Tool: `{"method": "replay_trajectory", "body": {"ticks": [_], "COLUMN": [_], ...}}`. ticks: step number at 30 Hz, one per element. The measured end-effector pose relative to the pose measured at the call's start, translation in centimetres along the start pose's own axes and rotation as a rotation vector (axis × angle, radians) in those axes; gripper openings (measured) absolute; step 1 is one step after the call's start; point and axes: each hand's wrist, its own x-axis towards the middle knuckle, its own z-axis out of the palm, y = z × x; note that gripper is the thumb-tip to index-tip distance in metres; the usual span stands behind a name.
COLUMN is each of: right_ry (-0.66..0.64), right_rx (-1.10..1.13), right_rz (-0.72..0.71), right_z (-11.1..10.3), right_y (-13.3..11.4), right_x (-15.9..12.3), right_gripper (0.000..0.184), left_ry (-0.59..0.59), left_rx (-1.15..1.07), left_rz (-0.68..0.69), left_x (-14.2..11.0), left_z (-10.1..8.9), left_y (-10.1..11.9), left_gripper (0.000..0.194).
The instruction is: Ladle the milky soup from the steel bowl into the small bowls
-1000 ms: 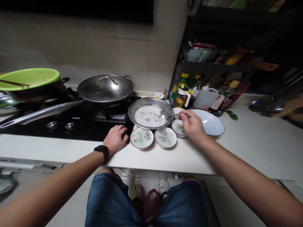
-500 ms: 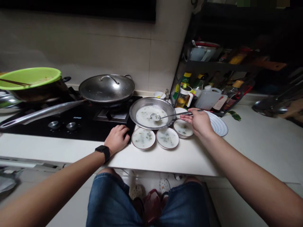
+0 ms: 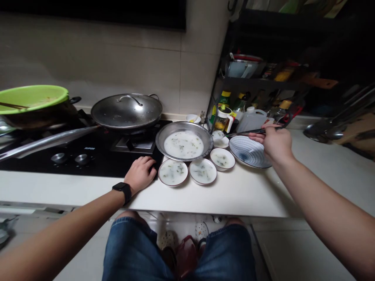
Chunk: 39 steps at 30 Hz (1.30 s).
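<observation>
In the head view my right hand point(image 3: 277, 142) is closed round the handle of a metal ladle point(image 3: 244, 132). The ladle's scoop is over a small bowl point(image 3: 222, 144) at the back, right beside a wide metal basin point(image 3: 209, 148) of whitish soup with green bits. Three more small bowls stand along the basin's near side: a left bowl point(image 3: 173, 173), a middle bowl point(image 3: 203, 171) and a right bowl point(image 3: 222, 159), each holding the same soup. My left hand point(image 3: 141, 174) lies palm down at the cooktop's front edge, fingers loosely spread and holding nothing.
A patterned blue-and-white plate or shallow bowl point(image 3: 249, 150) sits below my right hand. A lidded wok point(image 3: 125, 111) rests on the black cooktop point(image 3: 96, 156), its long handle pointing left. A green basin point(image 3: 35, 97) is farther left. Bottles and a rack point(image 3: 260, 84) stand behind.
My right hand has moved right with the ladle, whose scoop went from the soup in the metal basin to over the small back bowl. My left hand rests in place; the view shifted slightly.
</observation>
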Motion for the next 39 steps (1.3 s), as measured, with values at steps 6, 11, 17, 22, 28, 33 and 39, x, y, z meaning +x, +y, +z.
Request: {"method": "replay_trajectory", "body": {"ticks": [6, 11, 17, 22, 28, 33, 39], "right_ry": [-0.068, -0.234, -0.479, -0.544, -0.506, -0.341, -0.244], "right_rx": [-0.211, -0.595, -0.599, -0.528, -0.463, -0.145, 0.107], "right_rz": [-0.182, -0.789, -1.167, -1.131, -0.774, -0.125, 0.231], "right_z": [-0.3, -1.2, -0.6, 2.4, 6.2, 7.9, 8.3], "right_y": [1.5, 1.5, -0.3, -0.3, 2.7, 4.1, 3.5], "right_x": [-0.8, -2.8, -5.5, -7.5, -8.5, -8.2, -7.4], "right_gripper": [0.019, 0.023, 0.016, 0.018, 0.019, 0.016, 0.012], "left_ry": [-0.006, -0.005, -0.018, -0.014, -0.007, -0.006, -0.009], "left_rx": [0.002, 0.001, -0.005, -0.017, -0.034, -0.041, -0.035], "left_rz": [0.003, 0.004, 0.001, -0.002, -0.014, -0.014, -0.016], "left_x": [0.0, 0.0, 0.0, 0.0, 0.0, 0.0, 0.0], "left_z": [0.0, -0.1, 0.0, 0.0, -0.1, -0.1, -0.1], "left_y": [-0.1, -0.1, -0.1, -0.1, 0.1, 0.1, 0.1], "left_gripper": [0.033, 0.033, 0.033, 0.034, 0.032, 0.032, 0.032]}}
